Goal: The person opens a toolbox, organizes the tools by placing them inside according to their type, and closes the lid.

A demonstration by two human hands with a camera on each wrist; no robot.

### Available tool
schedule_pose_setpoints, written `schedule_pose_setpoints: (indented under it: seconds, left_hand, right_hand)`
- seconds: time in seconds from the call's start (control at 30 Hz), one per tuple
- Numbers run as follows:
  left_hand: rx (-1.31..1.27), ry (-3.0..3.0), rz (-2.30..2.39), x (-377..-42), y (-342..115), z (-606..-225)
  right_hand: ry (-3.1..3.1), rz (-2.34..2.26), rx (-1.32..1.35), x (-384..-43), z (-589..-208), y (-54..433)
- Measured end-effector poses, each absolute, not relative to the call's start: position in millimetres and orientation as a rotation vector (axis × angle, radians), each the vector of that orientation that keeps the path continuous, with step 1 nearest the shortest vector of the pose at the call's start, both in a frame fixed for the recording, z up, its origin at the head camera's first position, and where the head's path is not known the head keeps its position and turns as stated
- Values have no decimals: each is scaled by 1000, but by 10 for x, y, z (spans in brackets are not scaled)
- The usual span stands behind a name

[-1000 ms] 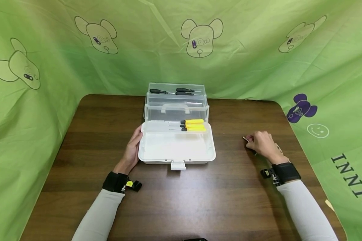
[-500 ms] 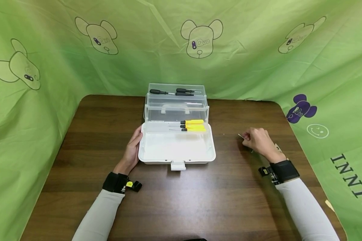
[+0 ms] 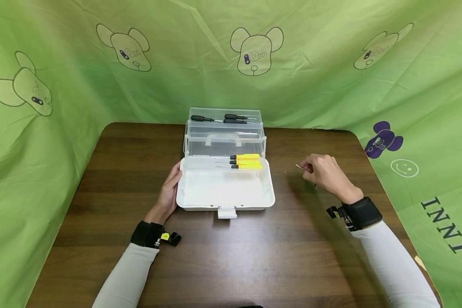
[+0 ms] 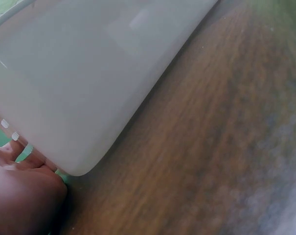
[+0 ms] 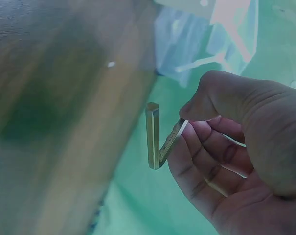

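Note:
A white toolbox with its clear lid raised stands in the middle of the table. My left hand rests along its left wall, fingers fairly straight, the thumb near the rim. In the left wrist view, part of that hand shows at the box's lower corner. To the right of the box, above the table, my right hand pinches a small L-shaped hex key between thumb and fingers. One arm of the key points toward the box. Yellow-handled screwdrivers lie in the toolbox's rear tray.
Black-handled screwdrivers lie in an upper clear tray at the back. The box's front latch hangs down. Brown wooden table surrounds the box, and a green printed cloth hangs behind and at both sides.
My right hand has lifted and moved left and farther back toward the toolbox, carrying the hex key. My left hand and the toolbox keep their places.

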State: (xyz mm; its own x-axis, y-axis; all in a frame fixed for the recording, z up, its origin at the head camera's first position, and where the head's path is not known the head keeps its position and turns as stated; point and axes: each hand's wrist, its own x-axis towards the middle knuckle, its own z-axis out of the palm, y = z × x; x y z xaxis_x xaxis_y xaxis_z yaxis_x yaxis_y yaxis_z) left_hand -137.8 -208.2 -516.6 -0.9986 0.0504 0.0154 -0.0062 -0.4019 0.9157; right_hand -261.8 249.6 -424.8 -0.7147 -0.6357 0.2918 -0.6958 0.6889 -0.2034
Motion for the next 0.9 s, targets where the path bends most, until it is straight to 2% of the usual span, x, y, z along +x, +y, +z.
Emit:
schedule_pose_setpoints:
  seconds: [0.9]
  left_hand:
    - [59, 1689, 2610, -1399, -2094, -5182]
  right_hand:
    - [-2606, 416, 1288, -2859, -3619, 1984]
